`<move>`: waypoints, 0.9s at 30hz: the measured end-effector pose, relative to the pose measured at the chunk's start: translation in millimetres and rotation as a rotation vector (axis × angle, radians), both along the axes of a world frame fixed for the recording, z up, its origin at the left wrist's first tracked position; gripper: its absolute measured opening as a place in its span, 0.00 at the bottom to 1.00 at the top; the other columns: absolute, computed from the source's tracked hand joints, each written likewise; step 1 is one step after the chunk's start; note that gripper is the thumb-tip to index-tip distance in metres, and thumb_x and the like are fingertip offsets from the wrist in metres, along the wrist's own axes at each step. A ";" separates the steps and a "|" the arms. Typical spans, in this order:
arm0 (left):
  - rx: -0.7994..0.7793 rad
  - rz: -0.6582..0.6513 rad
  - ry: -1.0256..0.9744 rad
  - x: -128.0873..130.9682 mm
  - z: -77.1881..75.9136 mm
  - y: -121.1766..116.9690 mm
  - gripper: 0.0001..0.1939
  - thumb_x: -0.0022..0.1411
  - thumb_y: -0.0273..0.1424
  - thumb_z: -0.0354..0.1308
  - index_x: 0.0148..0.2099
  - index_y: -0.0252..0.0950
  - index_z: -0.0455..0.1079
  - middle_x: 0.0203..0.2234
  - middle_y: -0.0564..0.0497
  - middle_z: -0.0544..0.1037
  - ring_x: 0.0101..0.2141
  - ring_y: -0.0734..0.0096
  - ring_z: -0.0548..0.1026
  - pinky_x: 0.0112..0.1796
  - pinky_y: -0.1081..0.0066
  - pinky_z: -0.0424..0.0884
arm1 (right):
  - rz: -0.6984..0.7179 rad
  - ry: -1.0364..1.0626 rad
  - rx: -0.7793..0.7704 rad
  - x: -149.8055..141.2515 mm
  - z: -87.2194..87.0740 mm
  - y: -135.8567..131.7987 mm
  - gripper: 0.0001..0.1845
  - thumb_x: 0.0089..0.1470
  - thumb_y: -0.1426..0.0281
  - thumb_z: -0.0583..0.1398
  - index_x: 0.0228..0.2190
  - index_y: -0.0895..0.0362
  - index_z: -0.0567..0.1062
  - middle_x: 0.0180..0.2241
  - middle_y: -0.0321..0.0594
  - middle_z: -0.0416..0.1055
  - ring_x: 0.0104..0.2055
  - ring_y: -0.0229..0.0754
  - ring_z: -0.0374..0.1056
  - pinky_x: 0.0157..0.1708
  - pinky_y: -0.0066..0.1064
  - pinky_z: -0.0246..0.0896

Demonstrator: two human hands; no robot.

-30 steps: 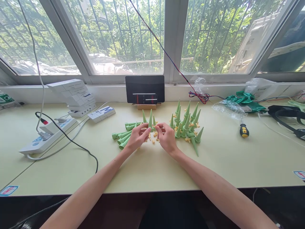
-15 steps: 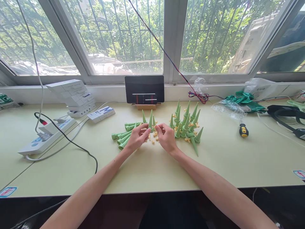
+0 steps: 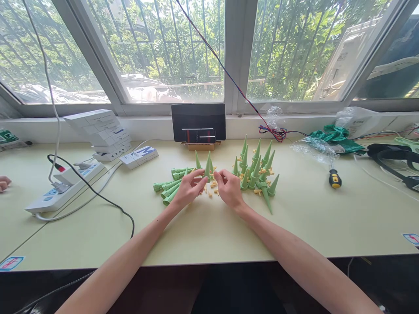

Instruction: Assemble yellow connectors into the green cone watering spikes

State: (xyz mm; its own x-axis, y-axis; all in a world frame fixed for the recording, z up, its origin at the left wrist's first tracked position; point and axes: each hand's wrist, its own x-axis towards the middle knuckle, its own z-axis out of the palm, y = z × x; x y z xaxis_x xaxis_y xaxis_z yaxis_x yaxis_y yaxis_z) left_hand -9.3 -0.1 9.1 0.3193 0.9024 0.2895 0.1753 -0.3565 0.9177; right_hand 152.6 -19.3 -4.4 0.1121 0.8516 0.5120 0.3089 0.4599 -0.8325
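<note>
My left hand (image 3: 190, 186) is closed on a green plant watering spike (image 3: 207, 168), held point up between thumb and fingers. Close to its right side, my right hand (image 3: 228, 187) pinches what looks like a small yellow valve; the fingers mostly cover it. Loose yellow valves (image 3: 210, 194) lie on the table between and behind the hands. Several green tubes (image 3: 167, 192) rest in a bunch beside my left hand, partly hidden by it. To the right of my right hand stands a cluster of green spikes (image 3: 254, 174) with yellow valves on them; one spike lies tipped toward me.
A power strip (image 3: 65, 187) with cables and stacked white boxes (image 3: 106, 133) occupy the left. Behind my hands a phone (image 3: 200, 136) leans against a dark tablet (image 3: 198, 114). A screwdriver (image 3: 334, 179) lies right. Another person's hand (image 3: 4, 183) shows at the left edge.
The held spike has shifted very slightly to the right. My right hand stays almost in place. Another person's fingers have come into view at the far left edge.
</note>
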 end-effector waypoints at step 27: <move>0.068 -0.061 0.013 0.3 -5.1 4.5 0.19 0.63 0.40 0.60 0.54 0.38 0.73 0.40 0.46 0.73 0.22 0.79 0.70 0.17 0.76 0.66 | -0.024 0.012 -0.053 -1.0 -0.7 0.7 0.30 0.65 0.50 0.48 0.18 0.55 0.63 0.17 0.32 0.58 0.20 0.35 0.54 0.22 0.29 0.49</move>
State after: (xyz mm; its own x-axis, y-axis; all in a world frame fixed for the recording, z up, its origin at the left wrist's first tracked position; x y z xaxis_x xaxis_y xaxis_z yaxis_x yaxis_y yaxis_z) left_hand -9.0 4.3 4.0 0.3773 0.8596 0.3445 0.1633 -0.4280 0.8889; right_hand 151.6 -18.6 -5.1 0.1386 0.8746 0.4647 0.3087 0.4077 -0.8593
